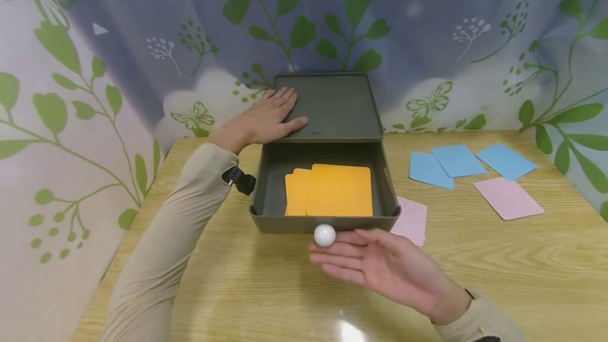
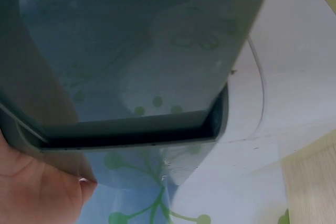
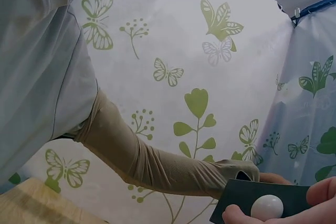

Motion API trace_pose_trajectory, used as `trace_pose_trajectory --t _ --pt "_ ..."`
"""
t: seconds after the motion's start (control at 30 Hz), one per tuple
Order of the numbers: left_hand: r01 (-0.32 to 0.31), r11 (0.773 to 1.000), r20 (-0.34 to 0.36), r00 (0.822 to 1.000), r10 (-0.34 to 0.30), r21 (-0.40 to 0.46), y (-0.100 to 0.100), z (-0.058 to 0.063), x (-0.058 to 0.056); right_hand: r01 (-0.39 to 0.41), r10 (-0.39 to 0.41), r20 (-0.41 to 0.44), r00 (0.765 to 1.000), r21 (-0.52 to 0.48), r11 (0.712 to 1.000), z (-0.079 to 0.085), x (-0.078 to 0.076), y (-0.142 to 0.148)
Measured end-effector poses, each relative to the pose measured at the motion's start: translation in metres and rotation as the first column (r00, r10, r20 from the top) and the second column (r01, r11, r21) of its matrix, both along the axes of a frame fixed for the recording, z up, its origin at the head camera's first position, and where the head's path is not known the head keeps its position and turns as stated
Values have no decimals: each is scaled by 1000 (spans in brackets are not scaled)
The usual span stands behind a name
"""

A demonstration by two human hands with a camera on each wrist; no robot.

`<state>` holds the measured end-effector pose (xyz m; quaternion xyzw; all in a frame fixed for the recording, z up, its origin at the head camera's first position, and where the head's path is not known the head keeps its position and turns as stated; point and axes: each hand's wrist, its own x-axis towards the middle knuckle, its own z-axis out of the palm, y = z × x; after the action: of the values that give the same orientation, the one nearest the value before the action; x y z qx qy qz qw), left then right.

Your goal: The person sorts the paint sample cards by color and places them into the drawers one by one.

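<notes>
My left hand [image 1: 266,120] lies flat on the left part of the dark grey lid [image 1: 332,104], fingers spread. The lid stands tilted back behind the grey box [image 1: 280,223]. Orange cards [image 1: 339,191] lie overlapping inside the box. My right hand [image 1: 385,265] is palm up in front of the box, its fingers extended toward the left. A smooth white ball [image 1: 325,235] is at its fingertips, overlapping the box's front wall in the head view. In the right wrist view the ball [image 3: 266,208] appears between parts of that hand, against the dark box front.
Three blue cards [image 1: 458,161] lie on the wooden table [image 1: 475,257] to the right. One pink card [image 1: 508,198] lies near them, and another pink card [image 1: 412,220] sits beside the box, partly covered. A leaf-patterned curtain [image 1: 427,41] hangs behind the table.
</notes>
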<state>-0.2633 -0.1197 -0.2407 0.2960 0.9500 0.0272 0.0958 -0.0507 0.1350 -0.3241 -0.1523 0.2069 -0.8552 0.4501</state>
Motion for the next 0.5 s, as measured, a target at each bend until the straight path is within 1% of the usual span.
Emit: trace_pose_trajectory --t 0.17,0.27,0.37,0.5 --pt "-2 1000 1 1000 2 -1 0 0 -1 -4 4 -14 1000 -11 1000 5 -4 -3" --pt "-3 1000 3 1000 3 -7 0 0 -1 0 0 -29 1000 -10 1000 8 -9 -4" --pt "-2 1000 13 1000 2 -9 0 0 -3 9 -10 -33 999 -9 1000 8 -17 -5" --pt "3 1000 24 1000 -3 -4 -1 -1 -3 37 -37 1 999 -1 999 7 -33 -6"
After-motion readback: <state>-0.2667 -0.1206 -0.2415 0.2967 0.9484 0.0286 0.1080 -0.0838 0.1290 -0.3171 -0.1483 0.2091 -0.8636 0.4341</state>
